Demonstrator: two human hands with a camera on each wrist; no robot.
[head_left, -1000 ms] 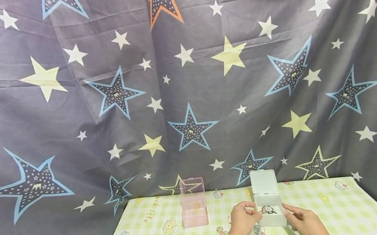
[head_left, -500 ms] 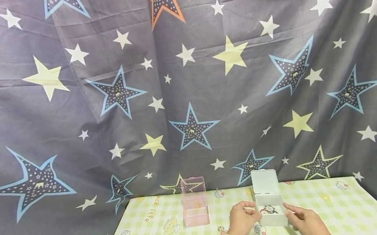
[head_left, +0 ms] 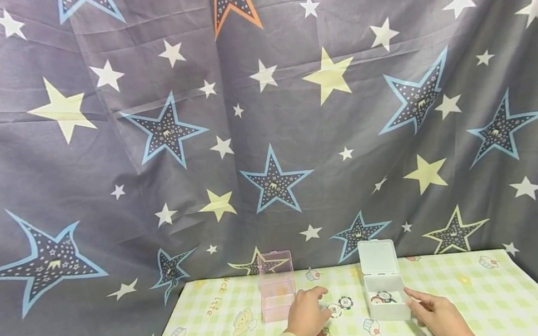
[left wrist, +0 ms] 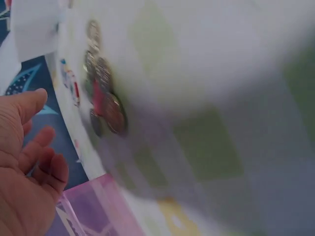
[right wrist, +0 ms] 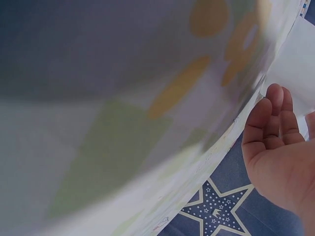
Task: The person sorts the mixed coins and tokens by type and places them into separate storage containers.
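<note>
Left hand (head_left: 308, 313): nothing held, loosely extended, near round dark-rimmed chip (head_left: 346, 302) | right hand (head_left: 436, 311): relaxed, nothing gripped, white rectangular plastic box (head_left: 389, 312) touched.

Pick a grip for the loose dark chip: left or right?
Left, I'd say. The left grip looks empty and is near the dark chip. The right grip is farther off, with the white box between it and the chip.
</note>
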